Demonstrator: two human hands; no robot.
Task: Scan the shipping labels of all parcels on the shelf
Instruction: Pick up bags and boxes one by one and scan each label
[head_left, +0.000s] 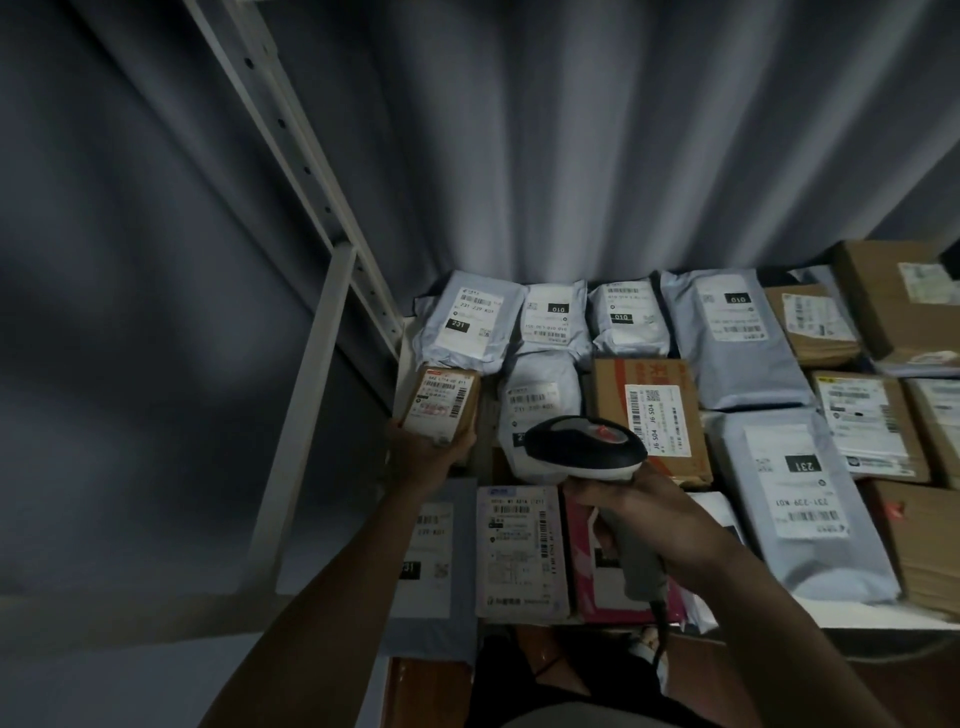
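One scanner (587, 447), head pointing away toward the back of the shelf (779, 626), handle gripped in the right hand (660, 525). Left hand (426, 452) holds one small brown box (439, 402), label up, long axis front-to-back, at the shelf's left edge. Roughly fifteen parcels lie flat, mostly grey bags (800, 499) and brown boxes.

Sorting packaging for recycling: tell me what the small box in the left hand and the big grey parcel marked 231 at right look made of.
Small box: brown corrugated cardboard, matte, judging by its stiff square edges. Big grey parcel: probably a plastic poly mailer, with a slight sheen and soft wrinkles. Both carry white paper-like labels.
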